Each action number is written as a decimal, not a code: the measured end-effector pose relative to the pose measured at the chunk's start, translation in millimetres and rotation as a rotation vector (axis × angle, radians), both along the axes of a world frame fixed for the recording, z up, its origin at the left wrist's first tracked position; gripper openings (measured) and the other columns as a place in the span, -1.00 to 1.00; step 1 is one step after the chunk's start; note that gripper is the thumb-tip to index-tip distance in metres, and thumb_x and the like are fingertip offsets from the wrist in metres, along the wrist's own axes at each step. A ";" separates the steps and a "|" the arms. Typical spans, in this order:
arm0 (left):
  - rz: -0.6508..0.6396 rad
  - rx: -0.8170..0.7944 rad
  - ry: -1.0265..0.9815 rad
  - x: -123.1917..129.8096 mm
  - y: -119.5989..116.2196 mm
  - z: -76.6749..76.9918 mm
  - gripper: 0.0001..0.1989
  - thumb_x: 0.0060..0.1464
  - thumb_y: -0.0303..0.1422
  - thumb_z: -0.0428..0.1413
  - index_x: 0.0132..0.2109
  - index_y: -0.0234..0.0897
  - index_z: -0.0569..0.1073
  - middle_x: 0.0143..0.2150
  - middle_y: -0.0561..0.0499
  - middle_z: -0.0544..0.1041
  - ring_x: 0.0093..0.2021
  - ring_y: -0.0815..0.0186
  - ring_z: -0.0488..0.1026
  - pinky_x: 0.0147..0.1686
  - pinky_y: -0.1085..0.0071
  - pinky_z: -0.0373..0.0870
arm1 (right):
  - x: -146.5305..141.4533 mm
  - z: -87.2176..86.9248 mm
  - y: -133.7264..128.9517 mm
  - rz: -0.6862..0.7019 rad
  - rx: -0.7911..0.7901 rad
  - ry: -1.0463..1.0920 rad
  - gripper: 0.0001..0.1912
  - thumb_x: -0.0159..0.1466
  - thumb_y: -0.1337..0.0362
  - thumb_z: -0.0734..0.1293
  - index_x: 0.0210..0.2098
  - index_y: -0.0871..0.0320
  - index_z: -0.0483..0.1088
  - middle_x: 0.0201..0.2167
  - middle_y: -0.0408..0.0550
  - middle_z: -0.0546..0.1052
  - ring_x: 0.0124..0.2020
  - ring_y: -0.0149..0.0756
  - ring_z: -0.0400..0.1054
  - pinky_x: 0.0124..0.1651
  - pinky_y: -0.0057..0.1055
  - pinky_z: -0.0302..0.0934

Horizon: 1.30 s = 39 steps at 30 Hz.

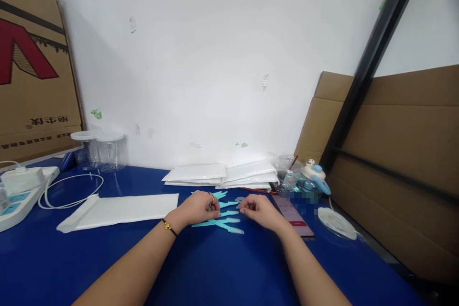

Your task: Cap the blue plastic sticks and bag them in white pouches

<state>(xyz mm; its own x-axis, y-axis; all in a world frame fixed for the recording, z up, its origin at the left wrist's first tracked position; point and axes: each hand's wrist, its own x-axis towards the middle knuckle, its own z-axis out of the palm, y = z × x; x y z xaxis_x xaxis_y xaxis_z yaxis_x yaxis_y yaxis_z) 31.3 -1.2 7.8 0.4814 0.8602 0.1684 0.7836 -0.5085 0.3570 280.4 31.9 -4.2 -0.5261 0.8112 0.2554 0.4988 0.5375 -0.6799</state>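
Observation:
Several turquoise eyebrow razors (225,222) with clear tips lie fanned out on the blue table in front of me. My left hand (202,205) is closed over them, its thumb and fingers pinched at the handle of one razor. More turquoise handles (219,194) show just behind its fingers. To the right, my right hand (261,209) has its thumb and fingertips pressed together near the razor tips; what they hold, if anything, is too small to name. Small clear pieces (239,199) lie beside those fingertips.
White padded mailers (222,174) are stacked against the wall; another mailer (131,211) lies at left. A phone (292,215) rests right of my right hand. Lidded jars (111,153), a power strip (30,196), a blue-and-white bottle (311,177) and a white disc (337,223) stand around.

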 end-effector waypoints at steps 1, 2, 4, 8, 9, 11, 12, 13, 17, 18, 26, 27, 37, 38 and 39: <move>-0.036 -0.025 -0.011 -0.7 -0.7 -0.1 -0.79 -0.02 -0.18 0.11 -0.28 -0.15 0.53 -0.35 0.09 0.53 -0.37 0.36 0.43 -0.44 0.54 0.20 | -0.1 0.8 -2.3 0.054 -0.055 -0.008 -0.87 0.08 0.24 0.34 -0.44 0.17 0.49 -0.57 -0.14 0.45 -0.55 -0.41 0.25 -0.51 -0.52 0.10; -0.070 -0.044 -0.014 -1.2 -1.4 -0.1 -0.78 -0.06 -0.17 0.15 -0.26 -0.14 0.53 -0.34 0.09 0.52 -0.36 0.36 0.42 -0.44 0.54 0.21 | 0.2 1.2 -4.2 0.106 -0.116 -0.028 -0.87 0.05 0.23 0.37 -0.45 0.17 0.50 -0.59 -0.15 0.44 -0.56 -0.41 0.26 -0.52 -0.52 0.10; -0.117 -0.068 0.000 -1.5 -2.1 -0.6 -0.74 -0.14 -0.18 0.21 -0.24 -0.13 0.53 -0.35 0.10 0.52 -0.36 0.36 0.42 -0.45 0.54 0.21 | 1.6 0.8 -6.3 0.184 -0.230 -0.097 -0.84 -0.03 0.21 0.44 -0.47 0.17 0.51 -0.62 -0.16 0.45 -0.59 -0.41 0.27 -0.55 -0.52 0.10; -0.123 -0.143 0.000 -0.4 0.5 -3.9 -0.85 -0.11 -0.30 0.19 -0.31 -0.16 0.54 -0.42 0.11 0.52 -0.41 0.38 0.42 -0.48 0.55 0.20 | 2.5 -2.2 -6.2 0.226 -0.293 -0.180 -0.81 -0.09 0.19 0.48 -0.49 0.15 0.53 -0.61 -0.14 0.50 -0.57 -0.38 0.32 -0.54 -0.51 0.13; -0.120 -0.172 -0.015 0.0 1.5 -5.1 -0.87 -0.10 -0.33 0.18 -0.32 -0.17 0.53 -0.43 0.11 0.53 -0.43 0.39 0.42 -0.49 0.56 0.20 | 1.8 -2.9 -6.1 0.226 -0.285 -0.179 -0.81 -0.08 0.18 0.47 -0.49 0.14 0.53 -0.60 -0.14 0.51 -0.57 -0.37 0.32 -0.53 -0.51 0.14; -0.114 -0.226 -0.045 0.5 3.1 -7.0 -0.89 -0.10 -0.37 0.16 -0.33 -0.18 0.52 -0.44 0.12 0.53 -0.44 0.40 0.43 -0.51 0.57 0.21 | -0.1 -3.8 -6.3 0.223 -0.271 -0.172 -0.82 -0.06 0.17 0.46 -0.49 0.13 0.54 -0.59 -0.14 0.51 -0.55 -0.37 0.33 -0.52 -0.51 0.15; -0.116 -0.246 -0.053 0.7 3.5 -7.4 -0.89 -0.09 -0.38 0.15 -0.33 -0.18 0.52 -0.44 0.12 0.54 -0.45 0.40 0.43 -0.51 0.57 0.21 | -1.0 -4.1 -6.5 0.225 -0.268 -0.169 -0.82 -0.05 0.16 0.46 -0.49 0.13 0.54 -0.59 -0.15 0.52 -0.55 -0.36 0.33 -0.51 -0.50 0.15; -0.120 -0.260 -0.053 0.7 3.6 -7.5 -0.89 -0.09 -0.38 0.15 -0.33 -0.19 0.52 -0.44 0.12 0.54 -0.45 0.40 0.43 -0.51 0.57 0.21 | -1.6 -4.1 -6.5 0.228 -0.268 -0.168 -0.82 -0.05 0.16 0.46 -0.49 0.13 0.53 -0.59 -0.15 0.51 -0.54 -0.36 0.33 -0.51 -0.50 0.15; -0.063 -0.103 -0.002 0.3 3.1 -5.3 -0.83 -0.05 -0.22 0.15 -0.30 -0.17 0.51 -0.35 0.08 0.52 -0.35 0.34 0.44 -0.43 0.54 0.23 | -0.8 -4.1 -2.7 0.177 -0.193 -0.144 -0.84 0.00 0.19 0.43 -0.47 0.15 0.51 -0.59 -0.14 0.47 -0.53 -0.35 0.32 -0.50 -0.50 0.13; -0.023 -0.028 0.016 0.0 3.3 -5.1 -0.80 -0.03 -0.19 0.14 -0.27 -0.16 0.51 -0.31 0.07 0.51 -0.31 0.32 0.44 -0.39 0.52 0.23 | 0.1 -4.5 -0.4 0.121 -0.121 -0.123 -0.87 0.04 0.22 0.41 -0.44 0.15 0.51 -0.55 -0.13 0.47 -0.51 -0.35 0.32 -0.48 -0.49 0.14; 0.153 0.128 0.109 -0.2 11.0 -15.0 -0.86 0.04 -0.28 0.07 -0.26 -0.16 0.50 -0.22 0.00 0.46 -0.22 0.24 0.41 -0.26 0.41 0.24 | 4.8 -16.8 16.8 -0.057 0.210 -0.249 -0.92 0.11 0.40 0.30 -0.40 0.15 0.44 -0.33 -0.08 0.40 -0.33 -0.34 0.33 -0.24 -0.45 0.17; 0.160 0.126 0.111 0.1 11.6 -15.7 -0.86 0.03 -0.30 0.07 -0.29 -0.17 0.50 -0.23 0.00 0.46 -0.21 0.23 0.40 -0.26 0.41 0.24 | 4.6 -17.5 17.2 -0.059 0.220 -0.261 -0.91 0.12 0.41 0.29 -0.44 0.15 0.43 -0.35 -0.08 0.39 -0.35 -0.35 0.32 -0.25 -0.45 0.17; 0.180 0.112 0.112 -0.3 13.0 -16.1 -0.90 0.02 -0.34 0.08 -0.35 -0.18 0.50 -0.28 0.03 0.48 -0.22 0.26 0.40 -0.27 0.41 0.21 | 9.8 -13.8 14.7 -0.058 0.142 -0.241 -0.86 0.15 0.44 0.25 -0.49 0.18 0.42 -0.39 -0.11 0.39 -0.41 -0.41 0.31 -0.33 -0.50 0.14; 0.182 0.114 0.109 -0.4 13.0 -16.1 -0.90 0.02 -0.34 0.08 -0.35 -0.18 0.49 -0.28 0.04 0.48 -0.22 0.26 0.40 -0.27 0.41 0.21 | 9.6 -13.8 14.6 -0.057 0.141 -0.237 -0.86 0.15 0.43 0.25 -0.49 0.18 0.42 -0.39 -0.11 0.39 -0.42 -0.41 0.31 -0.33 -0.50 0.14; 0.181 0.116 0.105 -0.4 12.9 -16.0 -0.90 0.01 -0.34 0.08 -0.36 -0.18 0.49 -0.28 0.04 0.48 -0.21 0.26 0.40 -0.26 0.41 0.20 | 9.2 -13.8 14.7 -0.055 0.140 -0.233 -0.86 0.15 0.42 0.26 -0.49 0.18 0.42 -0.40 -0.11 0.39 -0.42 -0.41 0.31 -0.34 -0.50 0.14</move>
<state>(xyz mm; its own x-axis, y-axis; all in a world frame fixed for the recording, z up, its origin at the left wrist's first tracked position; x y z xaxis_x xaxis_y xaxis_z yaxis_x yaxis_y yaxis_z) 30.9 11.7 -8.2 0.3415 0.9117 0.2283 0.8953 -0.3895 0.2161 289.6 46.6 -18.0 -0.5397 0.8056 0.2443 0.6642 0.5858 -0.4645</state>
